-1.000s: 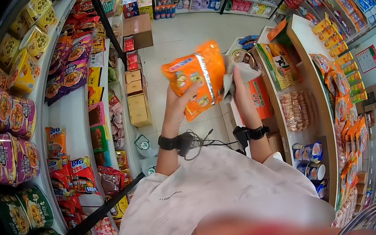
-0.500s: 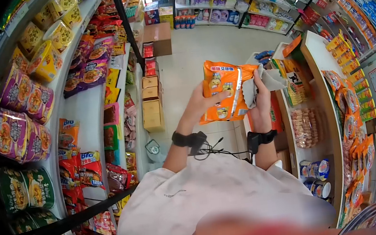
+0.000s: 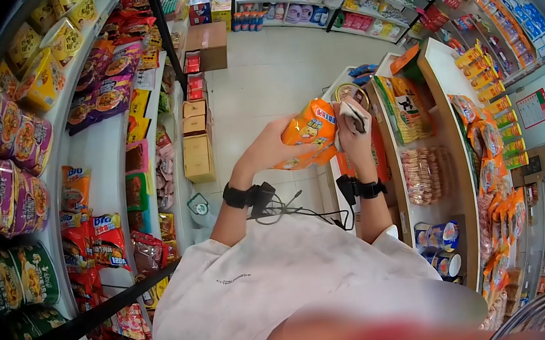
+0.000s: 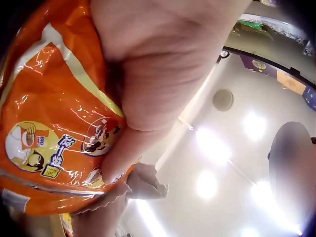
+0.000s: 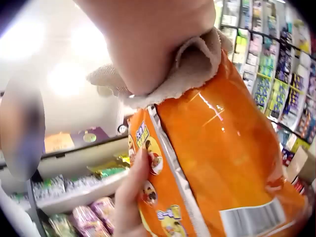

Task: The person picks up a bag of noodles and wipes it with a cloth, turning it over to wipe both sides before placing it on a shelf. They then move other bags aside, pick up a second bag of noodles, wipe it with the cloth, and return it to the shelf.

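Note:
My left hand [image 3: 264, 149] grips a shiny orange snack bag [image 3: 310, 126] in front of the chest, thumb and fingers around its left side. A grey cloth [image 3: 354, 116] is bunched in my right hand [image 3: 354, 145] at the bag's right end. In the right wrist view the cloth [image 5: 190, 71] lies against the top of the bag [image 5: 222, 133], whose barcode and silver back seam show. Printed cartoon pictures cover the bag's other face [image 4: 54, 113] in the left wrist view, partly behind the left thumb. Both wrists wear black straps with cables.
On the left, shelves hold purple noodle packs [image 3: 2, 181], yellow cups [image 3: 44, 79] and red bags [image 3: 108, 240]. Stacked cartons [image 3: 198, 158] stand along the aisle floor [image 3: 253, 76]. A wooden-edged shelf at right carries a clear pack of sausage-like sticks [image 3: 427, 176] and blue cans [image 3: 438, 236].
The bag has been turned and tilted, its printed front now angled away from the head view. The cloth stays in the right hand and has shifted along the bag's right end.

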